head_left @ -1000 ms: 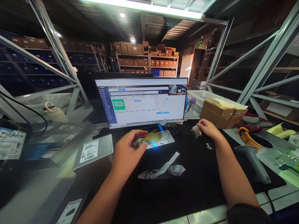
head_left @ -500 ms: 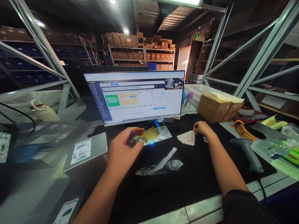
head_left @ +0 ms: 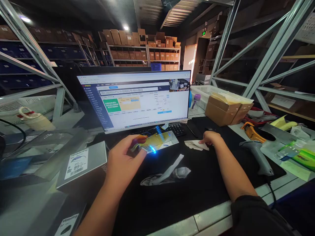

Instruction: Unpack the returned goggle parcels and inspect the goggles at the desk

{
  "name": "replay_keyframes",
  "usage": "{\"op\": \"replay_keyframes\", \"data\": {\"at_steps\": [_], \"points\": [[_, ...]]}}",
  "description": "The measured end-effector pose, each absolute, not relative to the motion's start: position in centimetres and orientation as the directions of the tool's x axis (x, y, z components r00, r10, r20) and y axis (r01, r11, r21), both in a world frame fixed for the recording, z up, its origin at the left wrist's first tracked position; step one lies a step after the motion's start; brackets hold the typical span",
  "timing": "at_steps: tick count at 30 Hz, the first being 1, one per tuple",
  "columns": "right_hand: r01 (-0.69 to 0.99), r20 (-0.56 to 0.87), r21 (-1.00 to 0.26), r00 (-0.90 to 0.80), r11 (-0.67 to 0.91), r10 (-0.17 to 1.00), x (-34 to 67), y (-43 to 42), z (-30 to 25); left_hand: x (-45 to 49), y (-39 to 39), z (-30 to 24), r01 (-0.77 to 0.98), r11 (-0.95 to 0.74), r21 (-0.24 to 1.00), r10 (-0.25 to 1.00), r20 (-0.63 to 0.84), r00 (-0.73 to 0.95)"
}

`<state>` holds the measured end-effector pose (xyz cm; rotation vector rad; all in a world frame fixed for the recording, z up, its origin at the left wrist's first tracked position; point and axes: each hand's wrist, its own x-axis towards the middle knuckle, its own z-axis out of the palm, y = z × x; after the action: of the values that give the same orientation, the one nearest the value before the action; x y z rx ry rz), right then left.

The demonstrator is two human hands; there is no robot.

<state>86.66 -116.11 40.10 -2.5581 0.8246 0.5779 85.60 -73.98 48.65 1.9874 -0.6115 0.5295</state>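
Note:
My left hand [head_left: 126, 157] is closed, thumb and fingers pinching a yellow-tinted, see-through, lens-like piece [head_left: 154, 141] with a bright blue glint at its lower edge. A pale silver boxy shape [head_left: 173, 140] shows behind this piece; I cannot tell whether the two are joined. On the black desk mat [head_left: 157, 203], my right hand [head_left: 212, 137] has its fingertips closed on a white cloth [head_left: 194, 144], which lies folded against the mat. Between my forearms rests a crumpled clear plastic wrapper [head_left: 167, 175], touched by neither hand.
A monitor [head_left: 137, 108] stands behind a keyboard [head_left: 178, 129]. Grey printed boxes [head_left: 85, 160] sit left. To the right are a barcode scanner [head_left: 259, 159], an orange tape dispenser [head_left: 252, 132], cardboard boxes [head_left: 222, 109] and a green packet [head_left: 304, 157]. Metal shelf posts flank the desk.
My right hand has lowered the white cloth, which hung from its fingers, onto the mat. My left hand keeps the yellow-tinted piece, nearly still. The camera view has turned slightly right.

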Motion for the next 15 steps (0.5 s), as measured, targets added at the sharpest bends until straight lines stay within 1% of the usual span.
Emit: {"op": "replay_keyframes", "data": {"at_steps": [2, 4, 7, 9, 12, 15], "points": [[-0.616, -0.474, -0.245, 0.750, -0.749, -0.462, 86.8, -116.0, 40.0, 85.6, -74.0, 48.7, -0.623, -0.420, 0.660, -0.202, 0.601, 0.773], [-0.588, -0.420, -0.301, 0.789, -0.751, -0.449, 86.8, -116.0, 40.1, 85.6, -73.9, 48.7, -0.622, -0.421, 0.660, -0.201, 0.601, 0.773], [-0.515, -0.289, -0.437, 0.857, -0.738, -0.427, 86.4, -116.2, 40.9, 85.7, -73.8, 48.7, -0.616, -0.422, 0.666, -0.204, 0.592, 0.780], [-0.442, -0.198, -0.554, 0.893, -0.705, -0.405, 86.0, -116.2, 41.7, 85.8, -73.8, 48.7, -0.607, -0.426, 0.670, -0.204, 0.583, 0.787], [-0.299, -0.072, -0.743, 0.925, -0.599, -0.373, 85.2, -115.7, 42.8, 85.9, -73.9, 48.6, -0.581, -0.451, 0.678, -0.195, 0.561, 0.805], [-0.162, 0.032, -0.879, 0.918, -0.448, -0.395, 84.9, -114.8, 43.6, 85.9, -74.0, 48.5, -0.562, -0.452, 0.692, -0.185, 0.544, 0.818]]}}
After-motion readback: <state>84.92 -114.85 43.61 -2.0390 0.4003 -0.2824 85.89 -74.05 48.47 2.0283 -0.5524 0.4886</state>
